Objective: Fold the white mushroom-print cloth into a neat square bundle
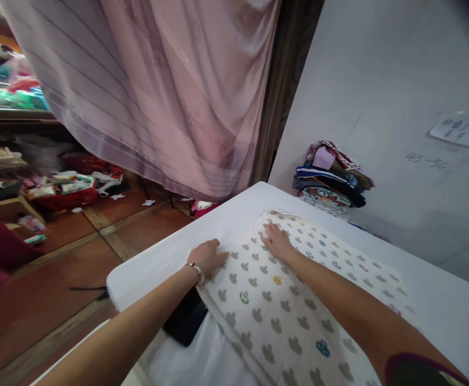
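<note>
A white cloth printed with grey Mickey-like heads and a few coloured ones (267, 296) lies spread over a white-covered table (138, 274). My right hand (278, 242) rests flat near the cloth's far end, fingers apart. At the cloth's left edge is my left hand (208, 258), a bracelet on its wrist; its thumb is stretched out toward the print and the fingers lie low on the surface. A black phone-like slab (186, 317) lies beneath my left forearm, beside the cloth's folded edge, partly hidden.
A stack of folded clothes (331, 177) stands against the white wall (379, 69) behind the table. A pink curtain (186, 96) hangs beyond the far edge. On the tiled floor at left sits a red basket (65, 199) of small items, with paper scraps nearby.
</note>
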A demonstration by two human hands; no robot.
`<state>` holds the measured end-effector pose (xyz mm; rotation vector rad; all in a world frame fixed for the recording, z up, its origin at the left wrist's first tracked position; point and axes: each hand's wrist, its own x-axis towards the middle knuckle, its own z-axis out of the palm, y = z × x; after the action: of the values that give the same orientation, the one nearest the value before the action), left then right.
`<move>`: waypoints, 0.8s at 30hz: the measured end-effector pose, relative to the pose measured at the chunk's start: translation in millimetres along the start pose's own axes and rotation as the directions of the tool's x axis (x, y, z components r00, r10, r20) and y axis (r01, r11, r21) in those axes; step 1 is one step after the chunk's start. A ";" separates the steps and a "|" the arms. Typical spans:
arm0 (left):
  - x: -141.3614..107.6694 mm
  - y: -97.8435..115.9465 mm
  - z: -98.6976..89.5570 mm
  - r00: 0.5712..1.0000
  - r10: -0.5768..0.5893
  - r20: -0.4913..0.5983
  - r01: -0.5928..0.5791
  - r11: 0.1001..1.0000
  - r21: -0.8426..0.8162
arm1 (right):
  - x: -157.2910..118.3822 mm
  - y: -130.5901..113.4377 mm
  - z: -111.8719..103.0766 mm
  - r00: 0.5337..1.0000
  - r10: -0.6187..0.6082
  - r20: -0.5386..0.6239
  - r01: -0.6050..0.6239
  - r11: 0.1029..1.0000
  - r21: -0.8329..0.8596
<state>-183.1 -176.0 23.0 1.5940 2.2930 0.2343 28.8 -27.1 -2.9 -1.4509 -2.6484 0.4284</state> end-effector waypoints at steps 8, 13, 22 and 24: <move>28.2 6.5 -4.0 0.989 0.035 0.147 -0.045 0.997 0.063 | -186.3 68.0 -17.0 0.996 0.025 -0.085 -0.021 0.998 0.057; 30.5 11.0 -17.8 0.980 0.099 0.171 -0.077 0.989 -0.130 | -339.2 120.5 0.1 0.747 0.579 -0.326 -0.462 0.805 0.371; 18.2 -6.0 -30.7 0.920 0.011 0.392 0.129 0.935 -0.331 | -416.2 95.6 12.9 0.516 0.856 -0.044 -0.486 0.334 0.808; 9.5 -5.6 -35.6 0.934 0.031 0.356 0.085 0.948 -0.305 | -417.0 85.4 8.2 0.535 0.844 0.036 -0.480 0.268 0.836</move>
<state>-204.0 -167.1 52.6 1.3166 1.8882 0.2659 323.3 -334.4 -12.8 -1.9298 -1.0059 1.0119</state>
